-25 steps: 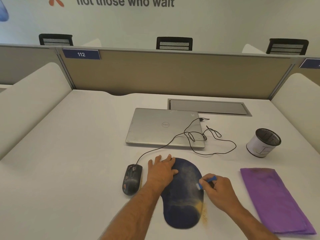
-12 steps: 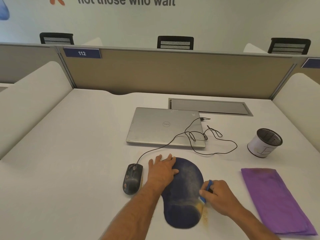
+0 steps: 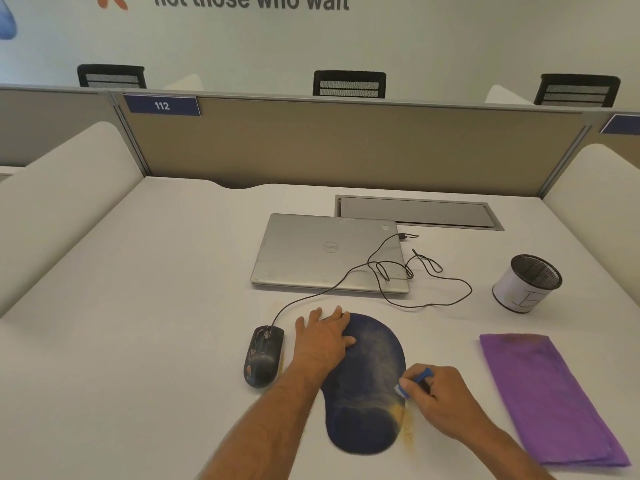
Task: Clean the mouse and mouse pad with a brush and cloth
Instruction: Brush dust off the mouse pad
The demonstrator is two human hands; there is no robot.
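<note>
The right hand (image 3: 438,400) pinches a small blue-handled brush (image 3: 417,380), bristles touching the right edge of the dark blue, soft-looking mouse pad with a raised wrist rest (image 3: 367,386). Just beyond the bristles, the left hand (image 3: 323,339) lies flat with straight fingers on the pad's far left part. A light, floppy pad would likely slide, so pressing it flat seems wise; the black corded mouse (image 3: 263,356) sits just left of that hand.

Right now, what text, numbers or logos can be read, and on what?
"not those who wait": wall lettering, its top cropped.
"112": blue partition tag.
"Dell" logo, upside down: closed laptop lid.
Hand-drawn mark on the white-wrapped mesh cup: unreadable.
Right partition tag: cut off.
</note>
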